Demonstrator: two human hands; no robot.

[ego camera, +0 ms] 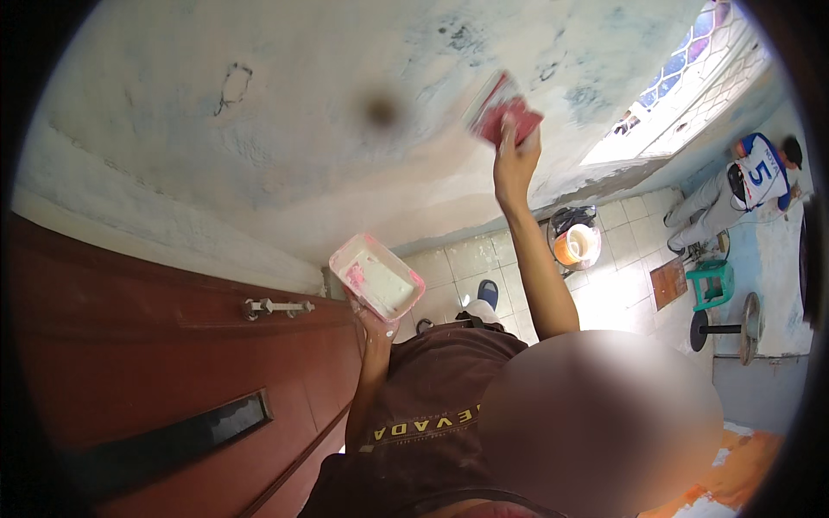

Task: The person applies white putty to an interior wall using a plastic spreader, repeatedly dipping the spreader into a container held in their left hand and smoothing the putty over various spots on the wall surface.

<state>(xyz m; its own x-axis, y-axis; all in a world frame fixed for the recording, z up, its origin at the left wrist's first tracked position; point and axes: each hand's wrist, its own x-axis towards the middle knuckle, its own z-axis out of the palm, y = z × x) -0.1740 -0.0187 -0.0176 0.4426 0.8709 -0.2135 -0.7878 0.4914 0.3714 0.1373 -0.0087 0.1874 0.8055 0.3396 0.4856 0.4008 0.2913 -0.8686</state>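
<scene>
My left hand (377, 324) holds up a rectangular plastic tub (382, 277) from below; its rim is smeared pink and whitish paste lies inside. My right hand (518, 146) grips a flat red scraper (502, 113), whose broad blade is coated with whitish paste. The blade is at the pale plastered wall (311, 116); whether it touches cannot be told. Dark scuffs, patches and a hand-drawn loop mark the wall around it.
A reddish-brown door (194, 362) with a bolt (278, 309) stands at left. On the right are a bucket (573, 246), a green stool (710, 285), a brown board (668, 283) and a round-based stand (722, 329). A co-worker (751, 175) faces the far wall near a grilled window (686, 84).
</scene>
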